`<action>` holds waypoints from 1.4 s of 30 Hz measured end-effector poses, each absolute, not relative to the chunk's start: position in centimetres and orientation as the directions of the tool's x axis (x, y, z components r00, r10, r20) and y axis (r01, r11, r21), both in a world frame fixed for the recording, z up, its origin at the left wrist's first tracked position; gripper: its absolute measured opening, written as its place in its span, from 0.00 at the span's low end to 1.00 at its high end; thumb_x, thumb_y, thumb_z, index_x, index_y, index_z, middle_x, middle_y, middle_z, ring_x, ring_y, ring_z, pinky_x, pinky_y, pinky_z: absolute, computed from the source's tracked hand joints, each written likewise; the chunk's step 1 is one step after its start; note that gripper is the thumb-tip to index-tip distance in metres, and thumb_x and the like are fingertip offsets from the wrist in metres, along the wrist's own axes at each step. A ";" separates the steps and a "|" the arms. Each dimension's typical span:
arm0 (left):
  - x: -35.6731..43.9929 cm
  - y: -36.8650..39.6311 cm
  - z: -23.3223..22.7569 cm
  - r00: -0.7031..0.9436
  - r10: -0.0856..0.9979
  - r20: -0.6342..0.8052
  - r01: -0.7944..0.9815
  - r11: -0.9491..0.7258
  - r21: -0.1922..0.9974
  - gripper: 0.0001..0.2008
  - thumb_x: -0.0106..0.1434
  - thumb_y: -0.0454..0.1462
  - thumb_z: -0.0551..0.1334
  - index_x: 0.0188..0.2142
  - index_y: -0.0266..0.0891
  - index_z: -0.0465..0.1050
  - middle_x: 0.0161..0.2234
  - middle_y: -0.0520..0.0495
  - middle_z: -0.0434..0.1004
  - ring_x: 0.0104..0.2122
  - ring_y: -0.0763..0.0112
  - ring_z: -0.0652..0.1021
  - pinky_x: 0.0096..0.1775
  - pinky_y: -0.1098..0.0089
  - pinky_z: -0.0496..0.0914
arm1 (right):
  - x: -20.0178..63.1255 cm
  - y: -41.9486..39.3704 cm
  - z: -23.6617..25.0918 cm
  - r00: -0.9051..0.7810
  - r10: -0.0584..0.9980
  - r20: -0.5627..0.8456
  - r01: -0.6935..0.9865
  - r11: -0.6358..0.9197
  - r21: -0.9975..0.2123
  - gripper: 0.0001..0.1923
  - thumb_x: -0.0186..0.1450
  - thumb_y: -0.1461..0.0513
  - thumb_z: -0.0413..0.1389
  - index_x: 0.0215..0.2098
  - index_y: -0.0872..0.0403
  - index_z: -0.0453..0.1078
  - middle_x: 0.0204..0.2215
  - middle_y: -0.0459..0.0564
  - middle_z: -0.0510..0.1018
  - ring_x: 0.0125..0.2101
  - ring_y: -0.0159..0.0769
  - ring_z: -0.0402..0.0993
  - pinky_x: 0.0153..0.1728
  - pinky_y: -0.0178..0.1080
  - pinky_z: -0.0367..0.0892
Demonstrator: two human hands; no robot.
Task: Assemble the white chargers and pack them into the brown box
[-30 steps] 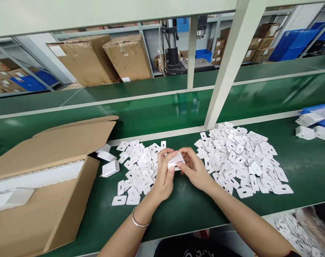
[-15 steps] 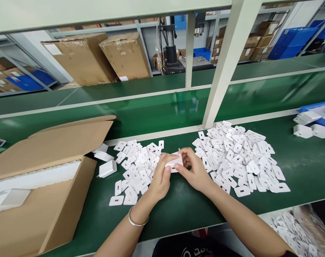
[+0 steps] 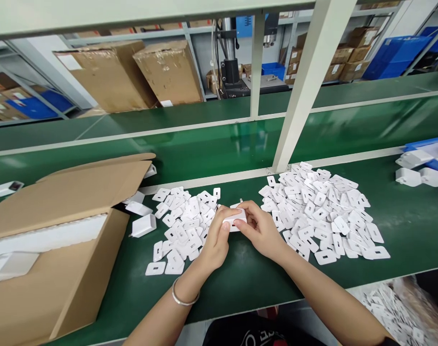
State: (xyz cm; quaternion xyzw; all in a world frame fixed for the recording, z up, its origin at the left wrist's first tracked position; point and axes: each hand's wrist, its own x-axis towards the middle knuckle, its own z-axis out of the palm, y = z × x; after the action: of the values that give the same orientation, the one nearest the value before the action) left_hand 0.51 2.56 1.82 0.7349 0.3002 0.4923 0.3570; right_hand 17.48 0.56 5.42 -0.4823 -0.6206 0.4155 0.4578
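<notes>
Between my two hands is a white plug-in charger (image 3: 235,217), held just above the green bench with its slotted end facing me and a metal prong showing behind. My left hand (image 3: 219,235) grips its left side, thumb at the near edge and fingers over the top. My right hand (image 3: 261,228) closes on the right side, thumb pressed near the slotted face. Left of the hands lies a pile of flat white slotted plates (image 3: 184,226). A larger heap of the same plates (image 3: 319,211) spreads to the right.
An open cardboard box (image 3: 92,274) with white chargers stands at left, and loose chargers (image 3: 143,225) lie beside it. A slanted cream post (image 3: 301,86) rises behind the right heap. More chargers (image 3: 408,176) sit by a blue tray (image 3: 428,144) at far right.
Both hands stay closed on the charger in almost the same position. The view has shifted slightly, showing more of a charger behind the box at far left.
</notes>
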 end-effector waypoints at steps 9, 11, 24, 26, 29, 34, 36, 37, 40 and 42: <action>0.6 2.7 2.2 0.352 0.796 0.493 0.086 -0.551 0.830 0.18 0.81 0.46 0.48 0.59 0.46 0.72 0.49 0.44 0.76 0.47 0.62 0.75 0.51 0.61 0.71 | 17.6 0.7 4.9 -0.103 0.971 0.214 0.239 0.233 -0.943 0.19 0.76 0.45 0.47 0.44 0.51 0.68 0.32 0.46 0.74 0.33 0.38 0.72 0.34 0.40 0.63; 0.7 2.8 2.4 0.342 0.778 0.526 0.081 -0.582 0.809 0.18 0.80 0.46 0.49 0.57 0.46 0.73 0.46 0.44 0.76 0.43 0.63 0.74 0.47 0.63 0.70 | 17.6 0.7 5.0 -0.119 0.968 0.220 0.240 0.243 -0.940 0.19 0.76 0.46 0.48 0.46 0.51 0.68 0.36 0.48 0.76 0.35 0.39 0.73 0.35 0.40 0.64; 0.7 2.7 1.6 0.329 0.847 0.417 0.006 -0.444 0.896 0.20 0.80 0.49 0.47 0.58 0.48 0.73 0.49 0.44 0.75 0.49 0.60 0.75 0.55 0.58 0.69 | 17.8 0.9 4.5 -0.137 0.953 0.272 0.245 0.299 -0.922 0.20 0.77 0.46 0.46 0.48 0.51 0.68 0.33 0.46 0.74 0.30 0.37 0.70 0.33 0.40 0.62; 0.7 2.8 1.6 0.315 0.853 0.417 0.004 -0.440 0.898 0.22 0.80 0.50 0.45 0.57 0.47 0.74 0.47 0.44 0.75 0.47 0.60 0.75 0.53 0.57 0.70 | 17.8 0.9 4.7 -0.155 0.961 0.230 0.254 0.264 -0.930 0.17 0.74 0.47 0.53 0.49 0.51 0.68 0.30 0.43 0.70 0.27 0.34 0.66 0.29 0.38 0.59; 0.5 3.0 1.7 0.295 0.823 0.485 0.019 -0.513 0.858 0.22 0.80 0.49 0.47 0.53 0.45 0.76 0.42 0.45 0.75 0.43 0.62 0.75 0.49 0.59 0.71 | 17.8 0.8 5.0 -0.175 0.963 0.207 0.259 0.248 -0.934 0.15 0.72 0.50 0.57 0.49 0.51 0.68 0.27 0.41 0.67 0.24 0.32 0.62 0.27 0.37 0.56; 0.4 3.4 1.7 0.261 0.764 0.590 0.052 -0.621 0.782 0.21 0.80 0.47 0.48 0.50 0.44 0.78 0.39 0.45 0.74 0.39 0.64 0.73 0.42 0.64 0.70 | 17.8 0.8 5.0 -0.206 0.950 0.234 0.276 0.285 -0.918 0.16 0.73 0.49 0.57 0.51 0.50 0.68 0.31 0.43 0.70 0.26 0.33 0.63 0.29 0.38 0.60; 0.4 3.5 1.7 0.258 0.768 0.587 0.087 -0.623 0.777 0.21 0.80 0.48 0.48 0.52 0.44 0.78 0.41 0.45 0.75 0.40 0.64 0.74 0.42 0.64 0.70 | 17.9 1.1 4.9 -0.212 0.946 0.244 0.284 0.299 -0.911 0.18 0.75 0.48 0.54 0.55 0.49 0.68 0.39 0.47 0.76 0.32 0.36 0.69 0.34 0.40 0.65; 0.5 3.5 1.6 0.265 0.773 0.576 0.115 -0.619 0.777 0.20 0.80 0.48 0.49 0.53 0.45 0.77 0.43 0.44 0.75 0.42 0.63 0.74 0.44 0.63 0.71 | 18.1 1.2 4.9 -0.206 0.944 0.258 0.287 0.310 -0.906 0.19 0.76 0.47 0.52 0.58 0.48 0.68 0.45 0.50 0.77 0.37 0.38 0.72 0.39 0.41 0.68; 0.7 3.6 1.3 0.305 0.782 0.544 0.226 -0.614 0.756 0.19 0.78 0.50 0.53 0.58 0.47 0.75 0.48 0.43 0.76 0.48 0.60 0.75 0.50 0.60 0.71 | 18.7 1.8 4.6 -0.134 0.946 0.295 0.275 0.322 -0.906 0.27 0.78 0.44 0.42 0.64 0.47 0.67 0.51 0.53 0.76 0.46 0.44 0.74 0.48 0.47 0.70; 0.9 3.8 1.1 0.306 0.788 0.534 0.298 -0.612 0.733 0.20 0.78 0.51 0.54 0.59 0.48 0.75 0.50 0.42 0.76 0.52 0.58 0.74 0.54 0.57 0.69 | 19.1 2.2 4.3 -0.009 0.954 0.299 0.271 0.290 -0.918 0.31 0.78 0.42 0.37 0.62 0.48 0.70 0.43 0.52 0.76 0.43 0.44 0.75 0.45 0.46 0.71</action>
State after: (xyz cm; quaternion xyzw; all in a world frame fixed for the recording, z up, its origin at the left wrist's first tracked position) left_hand 0.85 3.77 1.08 0.7649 0.3549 0.4700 0.2611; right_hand 19.09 2.23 4.32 -0.4902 -0.6246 0.3386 0.5049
